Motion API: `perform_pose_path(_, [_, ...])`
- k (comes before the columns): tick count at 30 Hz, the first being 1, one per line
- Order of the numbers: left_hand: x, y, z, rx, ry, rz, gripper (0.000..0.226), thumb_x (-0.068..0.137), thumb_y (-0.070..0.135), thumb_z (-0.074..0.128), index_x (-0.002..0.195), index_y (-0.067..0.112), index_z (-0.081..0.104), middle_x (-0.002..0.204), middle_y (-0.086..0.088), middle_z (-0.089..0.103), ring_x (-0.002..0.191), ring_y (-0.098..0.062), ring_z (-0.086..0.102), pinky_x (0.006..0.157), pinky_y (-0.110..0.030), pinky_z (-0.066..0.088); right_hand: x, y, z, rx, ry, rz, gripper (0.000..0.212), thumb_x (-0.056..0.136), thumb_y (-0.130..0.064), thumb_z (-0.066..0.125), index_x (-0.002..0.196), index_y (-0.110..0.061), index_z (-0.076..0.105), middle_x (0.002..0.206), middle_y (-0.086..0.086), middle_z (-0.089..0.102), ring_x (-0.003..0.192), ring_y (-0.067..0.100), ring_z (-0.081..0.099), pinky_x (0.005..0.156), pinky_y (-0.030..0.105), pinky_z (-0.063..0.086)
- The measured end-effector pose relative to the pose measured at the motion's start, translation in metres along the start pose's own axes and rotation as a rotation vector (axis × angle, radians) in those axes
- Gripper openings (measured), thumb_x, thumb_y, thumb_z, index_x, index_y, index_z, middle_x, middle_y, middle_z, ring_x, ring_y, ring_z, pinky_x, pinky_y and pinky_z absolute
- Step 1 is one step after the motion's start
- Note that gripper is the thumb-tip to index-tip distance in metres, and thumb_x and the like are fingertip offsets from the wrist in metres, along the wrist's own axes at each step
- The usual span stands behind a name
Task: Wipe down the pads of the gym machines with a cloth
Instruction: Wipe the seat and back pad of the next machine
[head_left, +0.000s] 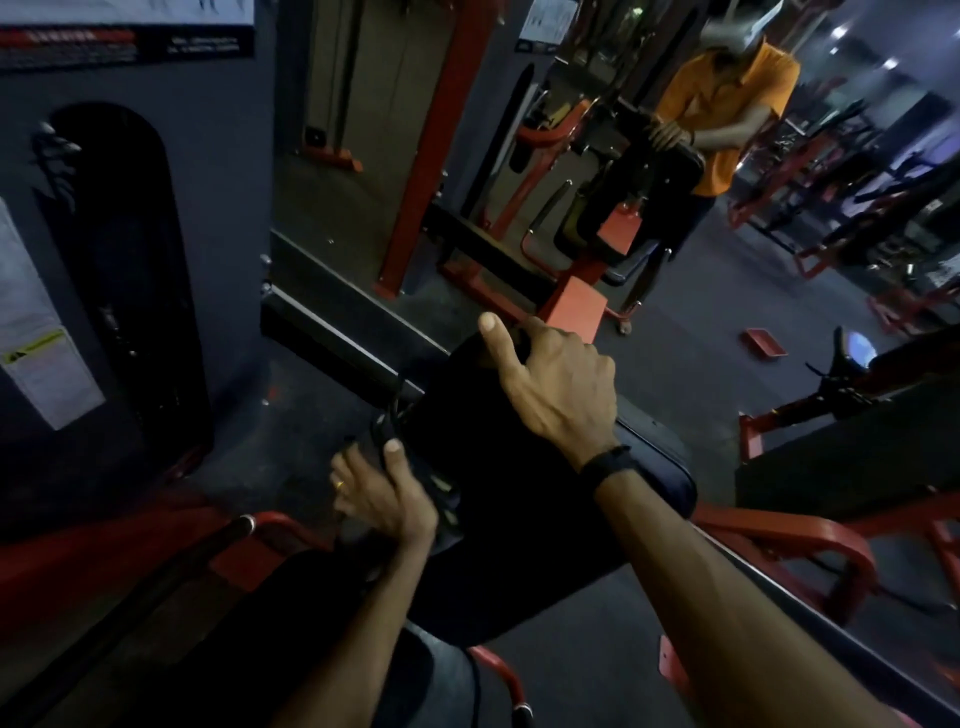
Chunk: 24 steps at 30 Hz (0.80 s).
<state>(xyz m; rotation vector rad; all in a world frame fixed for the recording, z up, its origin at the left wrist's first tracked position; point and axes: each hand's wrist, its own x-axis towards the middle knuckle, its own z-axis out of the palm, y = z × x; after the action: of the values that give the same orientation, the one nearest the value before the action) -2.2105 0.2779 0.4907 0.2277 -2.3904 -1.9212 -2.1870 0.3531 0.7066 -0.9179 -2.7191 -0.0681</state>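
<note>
— Black vinyl, that pad (519, 493): which way does it run?
— Long axis from the near left to the far right, tilted, top end towards the mirror (675, 270).
— Hands?
— Right hand (556, 384) rests on its top edge, fingers curled over, thumb out. Left hand (384, 493) grips something dark at its left side (cloth, I can't tell).

— We see the pad (498, 499) at the centre of the frame as black, and the machine frame (810, 540) at lower right as red.

— We agree; a black band (610, 464) circles the right wrist, and a gold ring (340, 484) shows on the left hand (382, 496).

— In the mirror (363, 171) at upper right we see an orange shirt (727, 98).

— And a white label (39, 353) with a yellow-green stripe at the left edge.
</note>
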Motion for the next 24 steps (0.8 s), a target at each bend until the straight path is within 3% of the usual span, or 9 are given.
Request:
perform_pose_path(2, [-0.015,0.046,0.008,-0.048,0.068,0.022,0.082,0.097,0.069,0.021,0.124,0.001,0.057,0.128,-0.023,0.055,0.118,-0.035,0.049,0.097,-0.050,0.033,0.004,0.004,-0.005,0.124,-0.092,0.019,0.077,0.095,-0.075,0.016,0.111,-0.020,0.068,0.081,0.002,0.063,0.088,0.028,0.061,0.082,0.041,0.037])
perform_pose_path(6, [-0.047,0.116,0.021,-0.135,0.161,-0.003,0.083,0.096,0.071,0.011,0.142,0.015,0.050,0.148,-0.009,0.045,0.140,-0.028,0.035,0.112,-0.059,0.019,0.009,0.027,-0.017,0.745,-0.286,0.104,0.090,0.084,-0.088,0.011,0.117,-0.030,0.072,0.125,0.004,0.068,0.117,0.025,0.060,0.109,0.051,0.037])
perform_pose_path(9, [-0.072,0.132,0.027,-0.131,0.197,0.014,0.090,0.092,0.075,0.002,0.152,0.018,0.038,0.159,-0.007,0.031,0.148,-0.026,0.023,0.116,-0.062,0.012,0.011,0.053,-0.026,1.110,-0.380,0.082,0.070,0.104,-0.062,0.019,0.127,-0.016,0.067,0.132,0.007,0.064,0.119,0.019,0.060,0.114,0.039,0.035])
perform_pose_path(11, [-0.089,0.141,0.032,-0.118,0.177,0.059,0.091,0.091,0.075,-0.003,0.156,0.021,0.029,0.164,-0.004,0.021,0.150,-0.024,0.016,0.117,-0.061,0.007,0.012,0.069,-0.026,1.076,-0.451,-0.013,0.063,0.107,-0.054,0.023,0.133,-0.012,0.062,0.137,0.006,0.060,0.120,0.017,0.058,0.116,0.037,0.034])
perform_pose_path(16, [-0.158,0.142,0.048,-0.010,0.137,0.158,0.071,0.094,0.058,0.006,0.159,0.030,0.015,0.168,0.003,0.013,0.153,-0.019,0.010,0.120,-0.056,0.004,0.006,0.116,-0.014,0.579,-0.563,-0.337,0.049,0.106,-0.055,0.025,0.153,-0.044,0.033,0.159,-0.001,0.038,0.146,0.027,0.034,0.122,0.043,0.024])
perform_pose_path(19, [-0.184,0.145,0.053,0.054,0.088,0.184,0.068,0.092,0.046,0.024,0.156,0.022,0.030,0.160,-0.008,0.035,0.140,-0.031,0.042,0.108,-0.063,0.037,-0.002,0.131,-0.013,0.537,-0.512,-0.373,0.045,0.106,-0.053,0.026,0.151,-0.051,0.028,0.158,0.001,0.040,0.144,0.032,0.037,0.118,0.048,0.029])
perform_pose_path(21, [-0.186,0.140,0.052,0.129,0.073,0.227,0.066,0.096,0.052,0.027,0.156,0.022,0.028,0.155,-0.012,0.044,0.130,-0.030,0.052,0.095,-0.061,0.049,-0.008,0.131,-0.012,0.527,-0.434,-0.347,0.044,0.106,-0.051,0.030,0.150,-0.051,0.033,0.155,0.003,0.045,0.140,0.034,0.042,0.115,0.048,0.034])
perform_pose_path(24, [-0.173,0.118,0.033,0.273,0.017,0.420,0.072,0.096,0.071,0.003,0.159,0.035,0.007,0.167,0.000,0.017,0.146,-0.022,0.024,0.109,-0.061,0.030,-0.011,0.124,-0.019,0.582,-0.385,-0.347,0.042,0.106,-0.044,0.035,0.147,-0.041,0.045,0.145,0.010,0.055,0.133,0.038,0.048,0.109,0.047,0.039])
